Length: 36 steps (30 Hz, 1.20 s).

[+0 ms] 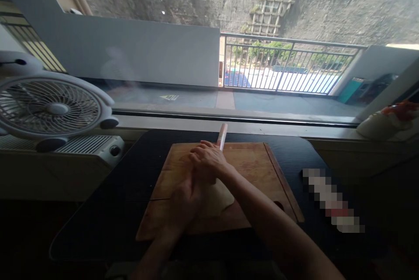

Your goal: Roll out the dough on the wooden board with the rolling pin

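Note:
A pale sheet of dough (218, 198) lies on the wooden cutting board (250, 171), partly covered by my hands. My right hand (208, 159) is closed over a rolling pin (223, 133), whose far end sticks out beyond my knuckles toward the window. The rest of the pin is hidden under that hand. Closer to me, my left hand (186, 201) is at the left side of the dough, just below my right hand. It is dark and smeared by motion, and its fingers are mostly hidden, so what it grips does not show.
The board rests on a black table (121, 201) beside a window sill (203, 125). A white fan (57, 107) stands at the left above a vented white unit (88, 146). A blurred-out long object (332, 201) lies on the table's right side. A pale figurine-like object (381, 125) sits at the sill's right end.

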Each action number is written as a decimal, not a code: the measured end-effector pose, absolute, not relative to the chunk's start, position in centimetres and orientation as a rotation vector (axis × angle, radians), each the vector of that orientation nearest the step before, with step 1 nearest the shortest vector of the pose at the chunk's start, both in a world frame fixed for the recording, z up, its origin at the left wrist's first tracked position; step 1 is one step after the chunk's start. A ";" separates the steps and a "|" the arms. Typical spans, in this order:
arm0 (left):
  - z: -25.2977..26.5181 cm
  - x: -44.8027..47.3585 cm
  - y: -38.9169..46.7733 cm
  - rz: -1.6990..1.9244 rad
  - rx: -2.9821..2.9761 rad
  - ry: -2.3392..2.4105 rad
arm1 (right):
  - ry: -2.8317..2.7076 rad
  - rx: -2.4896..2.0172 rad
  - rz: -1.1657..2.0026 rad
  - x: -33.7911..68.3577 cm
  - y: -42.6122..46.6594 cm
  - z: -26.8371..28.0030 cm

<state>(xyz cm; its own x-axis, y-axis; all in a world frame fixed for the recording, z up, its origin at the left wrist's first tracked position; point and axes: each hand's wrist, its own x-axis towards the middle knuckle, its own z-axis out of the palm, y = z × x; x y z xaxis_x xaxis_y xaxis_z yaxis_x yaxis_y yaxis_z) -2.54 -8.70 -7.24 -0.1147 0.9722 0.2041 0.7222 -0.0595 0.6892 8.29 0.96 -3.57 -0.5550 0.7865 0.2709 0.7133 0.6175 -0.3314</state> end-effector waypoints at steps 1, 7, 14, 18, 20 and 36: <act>-7.3 -2.6 -8.8 0.997 1.785 1.858 | -2.462 -1.182 0.275 8.1 1.1 -3.5; -7.8 -2.7 -8.6 1.009 1.844 1.871 | -2.563 -1.121 0.260 16.1 -1.5 -4.2; -7.5 -2.6 -8.4 1.008 1.776 1.859 | -2.584 -1.092 0.303 10.4 0.8 -3.8; -7.4 -2.7 -8.6 1.052 1.717 1.800 | -2.615 -1.044 0.329 9.2 1.5 -3.4; -7.6 -2.7 -8.6 1.066 1.737 1.832 | -2.641 -1.034 0.330 12.3 1.0 -3.7; -7.8 -2.6 -8.4 1.053 1.722 1.822 | -2.486 -0.929 0.053 13.9 3.7 -4.9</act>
